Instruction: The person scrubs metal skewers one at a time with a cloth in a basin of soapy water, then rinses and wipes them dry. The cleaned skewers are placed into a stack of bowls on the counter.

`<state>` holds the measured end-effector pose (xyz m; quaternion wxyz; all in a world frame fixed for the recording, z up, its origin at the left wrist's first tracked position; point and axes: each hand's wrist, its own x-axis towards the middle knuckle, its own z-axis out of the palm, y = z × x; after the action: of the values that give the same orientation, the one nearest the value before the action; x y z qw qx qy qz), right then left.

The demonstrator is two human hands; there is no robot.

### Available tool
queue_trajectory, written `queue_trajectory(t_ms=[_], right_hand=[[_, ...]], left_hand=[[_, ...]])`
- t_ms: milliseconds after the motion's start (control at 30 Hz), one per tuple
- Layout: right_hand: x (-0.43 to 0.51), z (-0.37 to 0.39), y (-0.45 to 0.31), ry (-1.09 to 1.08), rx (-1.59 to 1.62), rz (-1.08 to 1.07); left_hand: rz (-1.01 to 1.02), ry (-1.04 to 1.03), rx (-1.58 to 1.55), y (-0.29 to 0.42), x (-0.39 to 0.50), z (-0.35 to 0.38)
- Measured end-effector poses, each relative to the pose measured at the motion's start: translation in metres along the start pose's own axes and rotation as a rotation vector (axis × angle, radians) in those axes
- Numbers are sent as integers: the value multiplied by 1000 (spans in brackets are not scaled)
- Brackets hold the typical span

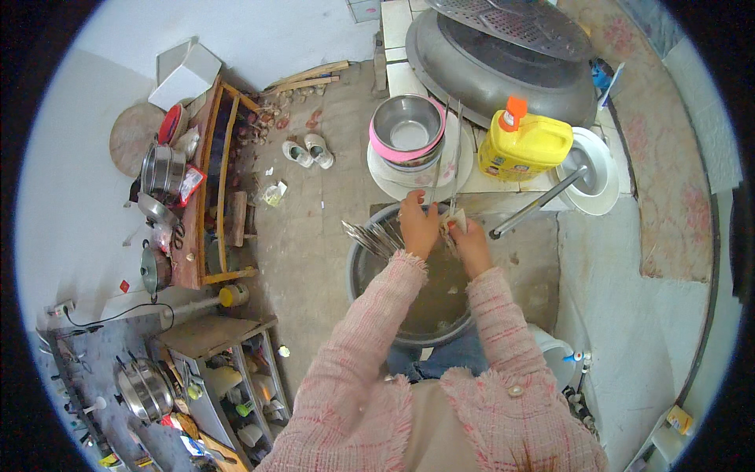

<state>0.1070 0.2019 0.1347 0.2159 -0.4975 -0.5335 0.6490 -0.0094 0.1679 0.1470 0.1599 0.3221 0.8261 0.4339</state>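
Observation:
A large round basin [352, 277] of murky water stands before me, with both hands over it. My left hand [417, 227] holds a long thin metal skewer [440, 156] that points away from me. In my right hand [470, 245] is a wet, crumpled cloth [453, 231]. A second metal skewer [458, 156] runs into this cloth, its far end reaching over the tiled counter. A bundle of metal skewers [373, 237] leans on the basin's left rim, partly behind my left hand and wrist. The skewers' near ends are hidden by my fingers and the cloth.
On the tiled counter sit stacked metal bowls [408, 127] on a plate [383, 182], a yellow jug [525, 147] and a white bowl [597, 156]. A metal-handled ladle [540, 200] juts past the counter edge. A wooden cabinet [200, 236] and shoes [308, 151] are left.

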Motion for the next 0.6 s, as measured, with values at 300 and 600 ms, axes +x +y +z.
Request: queue_trajectory(t_ms=[300, 600], right_hand=[[15, 8, 16, 36, -52, -74], [15, 12, -7, -61, -256, -70]], left_hand=[[-259, -203, -210, -34, 12, 14], [-332, -438, -409, -54, 22, 21]])
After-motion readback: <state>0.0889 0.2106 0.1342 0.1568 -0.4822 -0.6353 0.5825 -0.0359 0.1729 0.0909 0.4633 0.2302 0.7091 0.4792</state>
